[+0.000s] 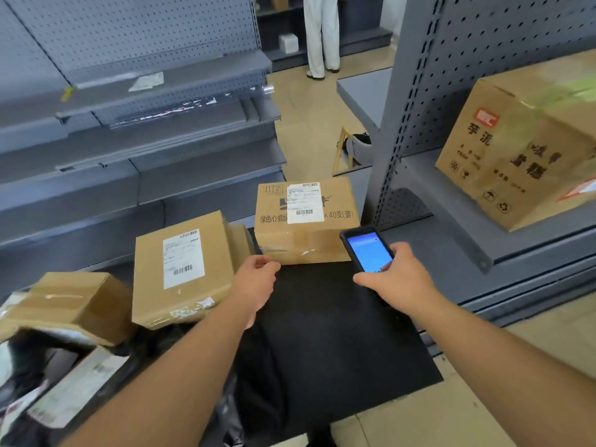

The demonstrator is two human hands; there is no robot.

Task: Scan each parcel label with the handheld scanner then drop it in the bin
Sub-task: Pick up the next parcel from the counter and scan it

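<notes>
Scanner: a dark handheld scanner (367, 251), blue screen lit and facing up, sits in the right hand (395, 279), just in front of the far parcel's right corner.
Right grip: fingers curled round the scanner's lower body, thumb across the bottom of the screen; the arm reaches in from the lower right.
Left grip: the left hand (256, 280) hovers over the black bench (338, 333), fingers loosely curled and holding nothing, knuckles just beside the near edges of two parcels; whether it touches either cannot be told.
Parcels: two labelled cartons lie label-up on the bench, the near parcel (180, 269) at left and the far parcel (303, 221) behind the hands, each white label carrying barcodes.
Other cartons: a taped open box (74, 304) at far left; one large printed carton (522, 150) on the right shelf.
Background: a person's white trousers (322, 33) stand down the aisle between grey shelving.
</notes>
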